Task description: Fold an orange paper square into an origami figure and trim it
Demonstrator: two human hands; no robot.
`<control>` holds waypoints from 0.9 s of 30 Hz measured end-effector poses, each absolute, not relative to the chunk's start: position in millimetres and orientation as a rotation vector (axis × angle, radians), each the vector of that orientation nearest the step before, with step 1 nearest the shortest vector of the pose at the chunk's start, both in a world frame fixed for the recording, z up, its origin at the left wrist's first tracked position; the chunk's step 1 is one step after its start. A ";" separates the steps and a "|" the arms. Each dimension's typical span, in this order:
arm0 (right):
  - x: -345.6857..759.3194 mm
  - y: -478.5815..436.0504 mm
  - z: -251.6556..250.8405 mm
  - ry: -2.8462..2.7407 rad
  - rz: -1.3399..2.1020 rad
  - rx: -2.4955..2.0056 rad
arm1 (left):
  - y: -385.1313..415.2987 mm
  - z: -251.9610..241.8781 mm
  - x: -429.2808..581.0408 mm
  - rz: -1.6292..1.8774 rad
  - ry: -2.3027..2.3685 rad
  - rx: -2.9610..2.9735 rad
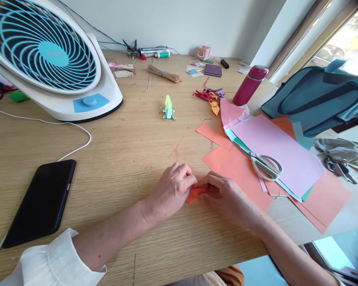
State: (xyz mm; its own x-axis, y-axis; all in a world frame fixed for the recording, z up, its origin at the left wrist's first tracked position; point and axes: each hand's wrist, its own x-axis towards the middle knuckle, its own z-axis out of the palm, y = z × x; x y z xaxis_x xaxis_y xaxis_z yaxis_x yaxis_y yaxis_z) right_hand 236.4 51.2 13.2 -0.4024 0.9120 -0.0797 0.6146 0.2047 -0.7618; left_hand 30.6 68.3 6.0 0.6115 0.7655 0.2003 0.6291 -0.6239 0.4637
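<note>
A small piece of folded orange paper (193, 195) lies low over the wooden table, between my two hands. My left hand (174, 186) has its fingers closed at the paper's left side. On the right side my right hand (222, 192) pinches the paper between thumb and fingers. Both hands partly cover the paper, so its full shape is hidden. Just right of my hands is a larger orange sheet (241, 171), with white-handled scissors (267, 167) resting across it and the pink sheet (280, 147).
A green and blue folded paper figure (168, 108) stands beyond my hands. On the left are a phone (41, 202) and a fan (86, 95). A magenta bottle (250, 85), paper scraps (209, 95) and a blue bag (310, 95) are at the right. Sticks (164, 74) lie farther back.
</note>
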 end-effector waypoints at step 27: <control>224.7 50.3 20.0 -2.279 0.833 -1.613 | 74.8 15.1 31.6 0.294 1.076 2.335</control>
State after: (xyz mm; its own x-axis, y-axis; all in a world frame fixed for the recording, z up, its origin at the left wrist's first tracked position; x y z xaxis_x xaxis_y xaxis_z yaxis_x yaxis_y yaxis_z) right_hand 224.7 50.3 20.0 -0.3693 0.9193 -0.1360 0.7902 0.2336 -0.5665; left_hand 31.6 74.8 15.1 0.6561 0.7541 -0.0291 0.6348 -0.5307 0.5616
